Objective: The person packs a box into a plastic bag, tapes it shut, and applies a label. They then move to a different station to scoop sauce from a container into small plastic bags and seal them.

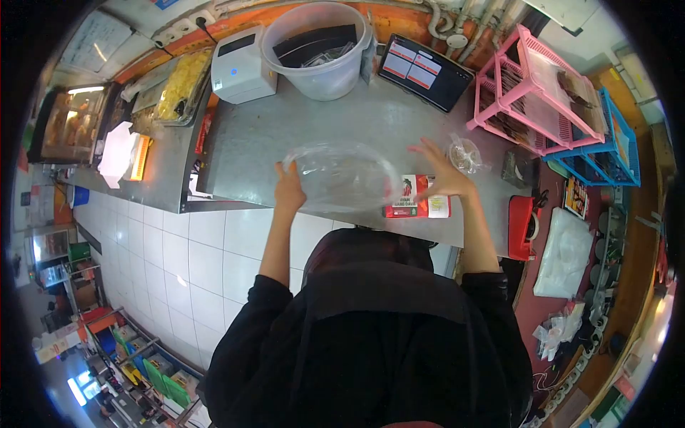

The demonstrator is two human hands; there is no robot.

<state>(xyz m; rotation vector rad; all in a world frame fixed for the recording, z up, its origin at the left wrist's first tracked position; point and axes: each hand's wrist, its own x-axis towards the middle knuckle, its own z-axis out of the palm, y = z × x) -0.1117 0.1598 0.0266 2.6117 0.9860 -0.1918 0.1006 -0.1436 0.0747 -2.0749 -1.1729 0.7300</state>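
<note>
My left hand (290, 187) is closed on the left edge of a clear plastic bag (346, 178), which spreads out puffed over the front of the metal counter. Fingers apart, my right hand (444, 172) hovers to the right of the bag with nothing visible in it. Below that hand lies a red and white printed box (410, 205) near the counter's front edge, its left end close to the bag. A small knotted clear bag (465, 154) with something inside sits just beyond my right hand.
At the back of the metal counter (242, 143) stand a white label printer (244, 68), a translucent bucket (314, 78) and a tablet (425, 71). Pink racks (531, 93) and a blue rack (617, 150) rise at the right. A red tape dispenser (521, 228) sits at the right edge.
</note>
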